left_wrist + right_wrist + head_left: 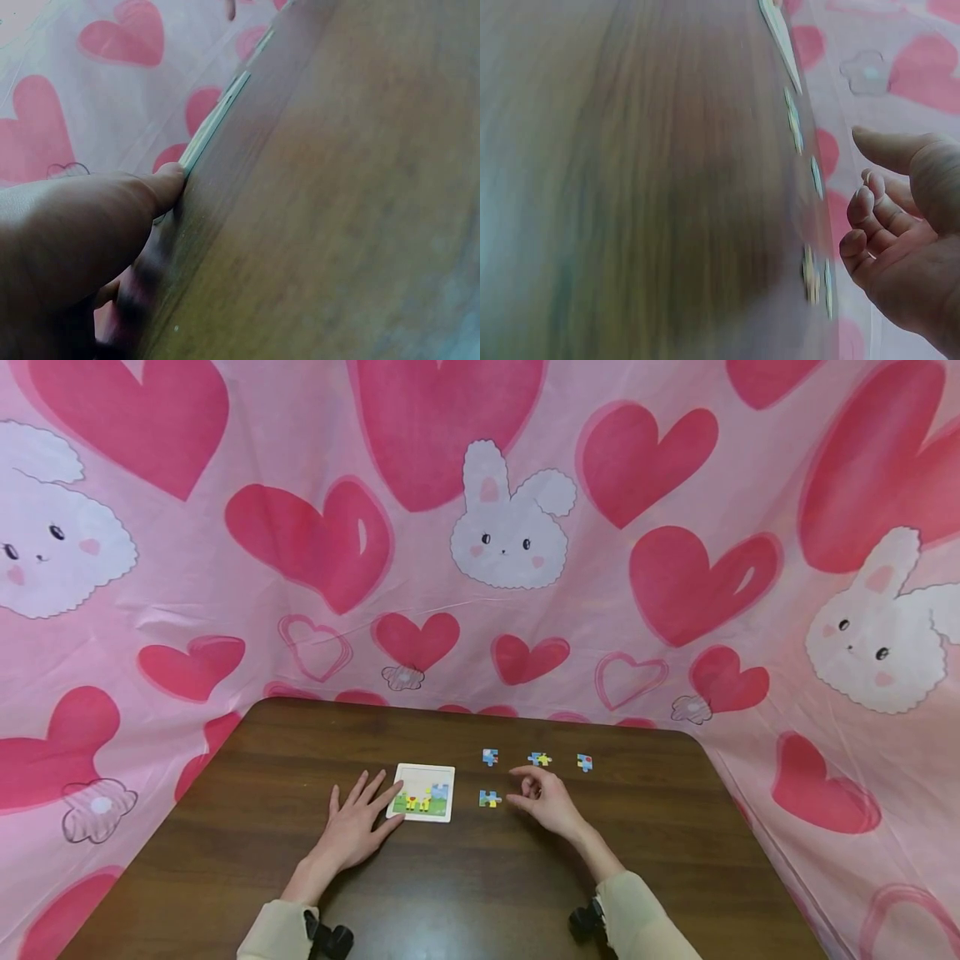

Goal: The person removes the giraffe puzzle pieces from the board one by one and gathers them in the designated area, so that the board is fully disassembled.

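Note:
A white-framed jigsaw puzzle board (420, 776) lies flat on the table, its lower part filled with a picture of yellow figures on green. My left hand (352, 833) rests spread at its left side, thumb and a finger touching the frame; in the left wrist view the thumb (161, 187) meets the board's edge. Right of the board is a loose puzzle piece (489, 798), with my right hand (551, 802) just beside it. That hand holds nothing: in the right wrist view its thumb (889, 148) stands apart from the loosely bent fingers (862, 210).
Farther back, a blue piece with some red and white (490, 757), a blue-and-yellow piece (538, 759) and another blue-and-red piece (584, 762) lie in a row. The brown wooden table (465, 893) meets a pink heart-and-rabbit cloth (540, 602) behind and at both sides.

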Demonstrator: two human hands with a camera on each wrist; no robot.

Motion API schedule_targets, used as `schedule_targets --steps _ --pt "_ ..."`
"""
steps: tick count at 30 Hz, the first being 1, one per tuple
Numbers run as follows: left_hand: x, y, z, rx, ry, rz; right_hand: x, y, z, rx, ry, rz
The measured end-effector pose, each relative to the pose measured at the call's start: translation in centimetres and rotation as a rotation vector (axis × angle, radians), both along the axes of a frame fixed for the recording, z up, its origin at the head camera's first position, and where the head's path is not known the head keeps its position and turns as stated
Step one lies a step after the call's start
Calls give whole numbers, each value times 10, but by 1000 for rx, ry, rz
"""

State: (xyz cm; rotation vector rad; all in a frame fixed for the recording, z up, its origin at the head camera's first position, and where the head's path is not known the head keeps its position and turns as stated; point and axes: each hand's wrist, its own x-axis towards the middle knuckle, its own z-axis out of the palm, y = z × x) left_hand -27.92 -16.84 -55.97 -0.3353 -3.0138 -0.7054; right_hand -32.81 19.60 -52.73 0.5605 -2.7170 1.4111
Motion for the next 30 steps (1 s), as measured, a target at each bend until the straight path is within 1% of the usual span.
schedule_targets --steps 7,8,10,11,14,15,16,18,20,21,23,28,30 --pt "0 0 0 -5 -3 -3 -4 -41 3 3 -4 84" --pt "-1 0 -2 3 15 -2 -5 -46 2 9 -5 94" --pt "-1 -1 -3 3 14 -3 -6 -58 2 27 -18 105" --pt "-1 -1 -3 6 17 -3 -7 -63 1 36 -25 109" --pt "0 -1 -6 32 60 -5 -9 -77 -2 70 -39 103" --pt "0 -1 -5 36 57 -7 -10 -81 -3 79 -43 99" --pt "0 -1 -5 45 72 -8 -10 -85 -4 87 -45 94" --pt "0 0 -7 61 94 -10 -11 -91 -6 91 -41 86" --pt "0 0 -7 67 94 -10 -12 -96 -10 94 -23 87" --pt "0 0 -6 64 89 -8 -14 -97 -12 96 -6 90" --pt "0 -1 -7 63 83 -6 -20 -100 -23 111 25 91" --pt "-1 -2 -9 64 93 -9 -42 -105 -56 225 99 65" --pt "-1 -2 -10 73 108 -13 -47 -107 -64 264 127 50"
